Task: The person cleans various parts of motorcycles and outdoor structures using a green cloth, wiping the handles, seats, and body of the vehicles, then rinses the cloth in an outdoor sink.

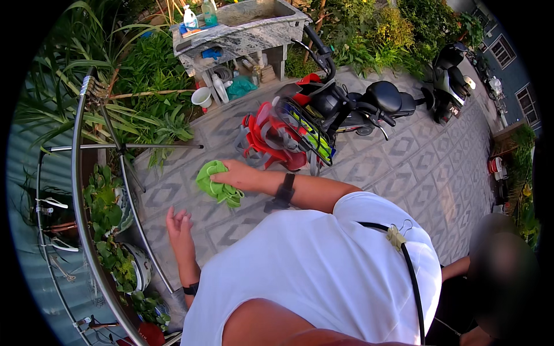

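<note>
My right hand (pixel 237 174) is closed on a crumpled green cloth (pixel 218 184), held out in front of me over the grey paving. A dark band circles that wrist. Lower left, my left hand (pixel 179 227) is raised with its fingers somewhat apart and holds nothing; it also has a dark wristband. The two hands do not touch. Beyond my right hand stands an electric scooter (pixel 342 104) with a wire front basket (pixel 305 129). Red and grey straps or fabric (pixel 268 142) lie in and around the basket, with something yellow-green inside.
A metal-tube drying rack (pixel 78 173) with hangers stands left, beside potted plants (pixel 104 199). A stone sink (pixel 242 39) holding bottles (pixel 190 18) is ahead, a white bucket (pixel 201 97) beside it. Another scooter (pixel 450 82) is farther right. Another person (pixel 454 298) is close behind, lower right.
</note>
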